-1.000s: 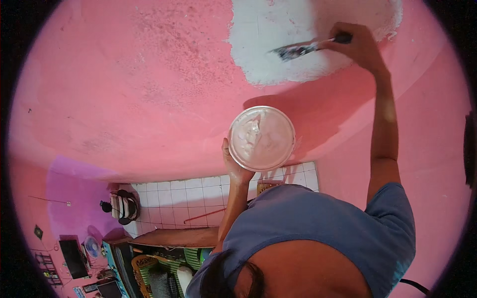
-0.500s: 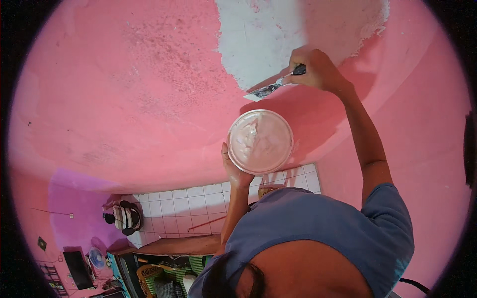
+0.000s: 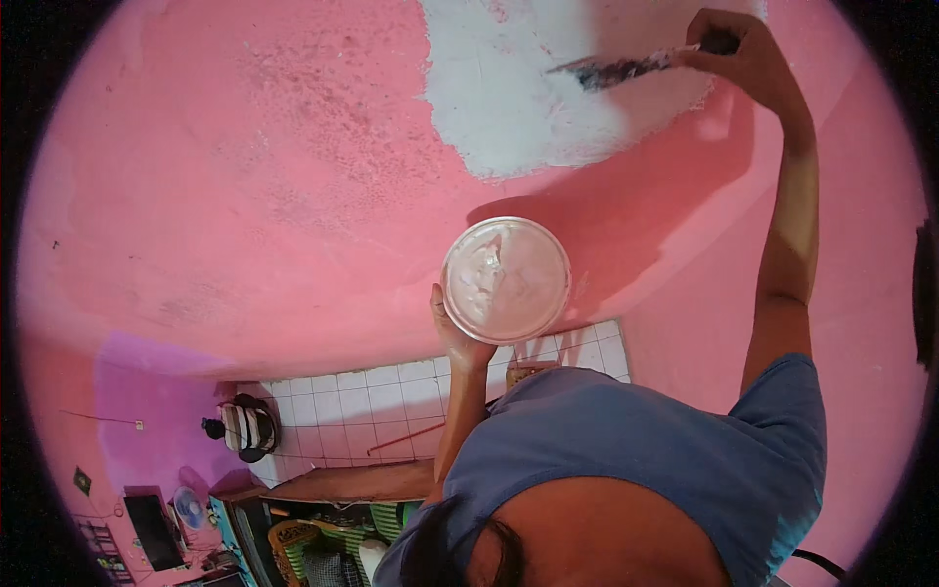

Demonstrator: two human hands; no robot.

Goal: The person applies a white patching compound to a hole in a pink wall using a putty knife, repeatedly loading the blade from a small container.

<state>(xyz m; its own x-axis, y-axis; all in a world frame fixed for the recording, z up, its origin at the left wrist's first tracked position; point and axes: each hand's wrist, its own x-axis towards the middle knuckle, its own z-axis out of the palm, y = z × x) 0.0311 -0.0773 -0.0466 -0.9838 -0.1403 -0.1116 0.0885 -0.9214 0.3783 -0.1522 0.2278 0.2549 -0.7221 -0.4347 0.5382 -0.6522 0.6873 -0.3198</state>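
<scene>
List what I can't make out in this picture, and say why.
Head view, left hand: fingers mostly hidden by the round container.
Head view, scraper in the right hand: blurred, so blade contact with the wall is unclear.
Head view, white patch: cut off by the upper edge.
Head view, brown thing on the floor: partly hidden by the blue shirt.
Head view, dark diamond: too small to identify.
</scene>
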